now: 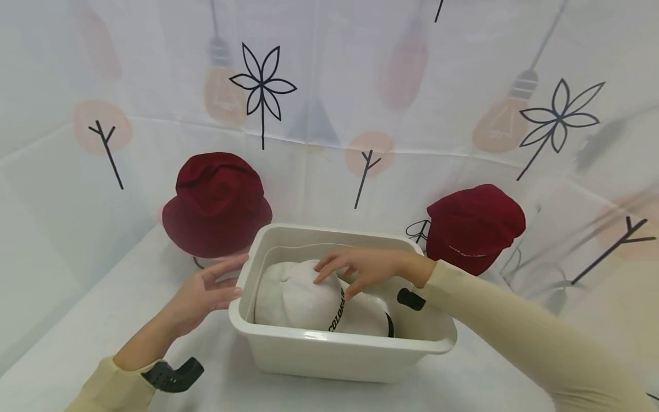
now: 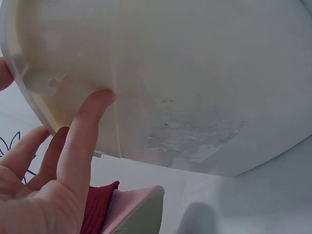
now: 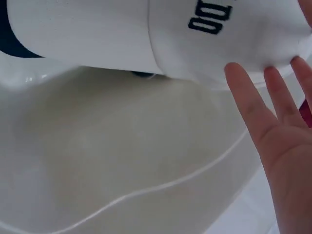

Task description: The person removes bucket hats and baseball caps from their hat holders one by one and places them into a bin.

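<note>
White baseball cap (image 1: 298,300) with black lettering along its side, lying crown-up inside a cream plastic tub (image 1: 329,349) on the white-covered worktop (image 1: 103,320); sole item visible in the tub. Right hand (image 1: 360,269) reaching over the far rim, fingers spread and nearly straight, fingertips resting on the cap's crown, nothing gripped. Left hand (image 1: 203,297) outside the tub, open, straight fingers pressed against the left wall just under the rim. Behind the tub, well apart from each other: dark red bucket hat (image 1: 216,203) on a stand at left, dark red cap (image 1: 473,226) on a wire stand at right. Patterned white curtain (image 1: 329,86) as backdrop.
</note>
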{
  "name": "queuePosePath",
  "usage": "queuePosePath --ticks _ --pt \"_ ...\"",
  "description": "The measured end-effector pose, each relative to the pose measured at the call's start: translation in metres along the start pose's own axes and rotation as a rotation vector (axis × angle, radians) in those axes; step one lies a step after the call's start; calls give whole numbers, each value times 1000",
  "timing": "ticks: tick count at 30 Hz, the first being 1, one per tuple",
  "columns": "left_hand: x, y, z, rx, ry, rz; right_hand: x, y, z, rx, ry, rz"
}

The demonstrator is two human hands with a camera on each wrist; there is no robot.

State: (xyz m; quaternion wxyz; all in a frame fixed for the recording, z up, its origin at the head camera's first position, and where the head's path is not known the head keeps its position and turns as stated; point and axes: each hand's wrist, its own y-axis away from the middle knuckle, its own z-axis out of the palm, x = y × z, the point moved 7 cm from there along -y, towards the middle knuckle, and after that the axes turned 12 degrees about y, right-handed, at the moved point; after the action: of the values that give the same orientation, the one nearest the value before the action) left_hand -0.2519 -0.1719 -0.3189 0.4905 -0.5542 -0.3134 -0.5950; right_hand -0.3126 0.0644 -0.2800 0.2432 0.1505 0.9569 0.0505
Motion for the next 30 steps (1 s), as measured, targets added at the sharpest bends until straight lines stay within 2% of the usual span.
queuePosePath --ticks 15,17,21,24,30 --pt "-1 -1 -1 3 -2 -7 -5 -53 27 -39 252 -11" --pt "-1 -1 -1 5 -9 -11 -1 -59 31 -52 271 16" --pt "-1 -2 -1 16 -20 -14 9 -67 39 -82 254 72" --pt "-2 -2 -1 26 -24 -18 10 -67 39 -104 220 68" --pt "-2 -1 -1 30 -25 -21 -2 -50 12 -36 134 63"
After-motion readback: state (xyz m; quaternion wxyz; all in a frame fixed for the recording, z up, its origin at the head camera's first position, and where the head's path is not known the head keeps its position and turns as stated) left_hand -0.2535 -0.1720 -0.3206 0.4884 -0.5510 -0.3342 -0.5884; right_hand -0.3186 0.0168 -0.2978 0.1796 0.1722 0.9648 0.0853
